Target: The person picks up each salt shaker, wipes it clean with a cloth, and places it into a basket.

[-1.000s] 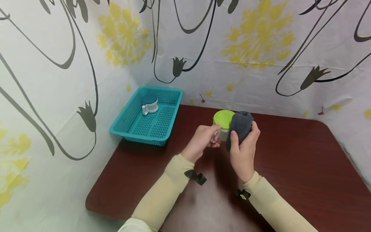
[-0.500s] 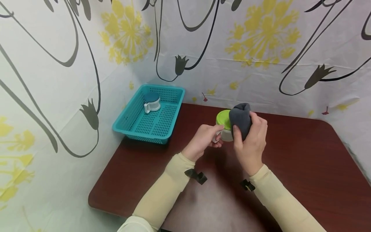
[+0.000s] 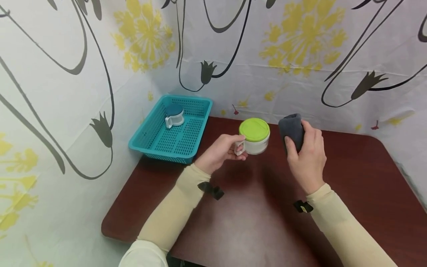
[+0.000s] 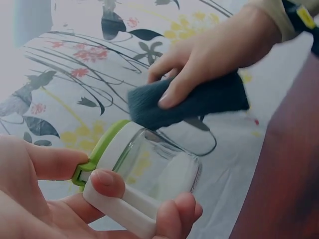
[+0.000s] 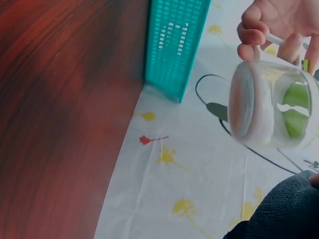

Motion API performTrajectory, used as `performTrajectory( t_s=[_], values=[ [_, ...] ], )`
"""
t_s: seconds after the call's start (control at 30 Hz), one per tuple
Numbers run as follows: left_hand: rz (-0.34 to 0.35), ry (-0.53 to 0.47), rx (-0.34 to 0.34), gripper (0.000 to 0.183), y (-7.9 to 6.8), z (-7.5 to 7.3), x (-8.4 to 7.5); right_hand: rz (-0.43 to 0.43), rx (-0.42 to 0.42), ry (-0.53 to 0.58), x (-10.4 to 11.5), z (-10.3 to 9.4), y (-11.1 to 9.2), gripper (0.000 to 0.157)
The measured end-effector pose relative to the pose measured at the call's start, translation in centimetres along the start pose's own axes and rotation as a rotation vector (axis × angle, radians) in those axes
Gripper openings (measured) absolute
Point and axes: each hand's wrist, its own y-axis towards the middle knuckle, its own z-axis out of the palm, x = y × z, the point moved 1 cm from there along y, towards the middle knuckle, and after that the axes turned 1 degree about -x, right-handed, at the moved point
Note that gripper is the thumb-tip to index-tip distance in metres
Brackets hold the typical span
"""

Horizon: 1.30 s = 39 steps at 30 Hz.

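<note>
My left hand grips the white handle of a clear jar with a green lid, held up above the table. In the left wrist view the jar lies tilted, its lid toward the thumb side; something whitish shows at the bottom. My right hand holds a folded dark grey cloth to the right of the jar, with a gap between them in the head view. The cloth shows at the lower right corner of the right wrist view.
On the table's far left stands a turquoise basket. Inside it is a similar jar with a blue lid and a white handle. A flower-printed sheet hangs behind and at the left.
The cloth was against the jar's right side; my right hand has drawn it away to the right. My left hand has moved slightly left and up with the jar, uncovering its lid.
</note>
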Motion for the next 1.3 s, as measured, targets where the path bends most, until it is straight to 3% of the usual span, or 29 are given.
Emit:
performTrajectory(
  t_s=[0.3, 0.83, 1.03, 1.3],
  values=[
    [0.0, 0.001, -0.102, 0.033, 1.0, -3.7, -2.9, 0.005, 0.084, -0.081, -2.5, -2.5, -0.7, 0.063],
    [-0.079, -0.002, -0.302, 0.02, 2.6, -13.0, -6.4, 0.079, 0.305, -0.218, -7.7, -6.2, -2.3, 0.066],
    [-0.12, -0.059, -0.348, 0.029, 2.8, -15.5, -6.2, 0.102, 0.354, -0.247, -9.2, -7.0, -3.1, 0.067],
    [-0.145, -0.217, -0.388, 0.043, 3.7, -19.2, -5.0, 0.092, 0.438, -0.309, -11.2, -8.1, -4.2, 0.068]
  ],
)
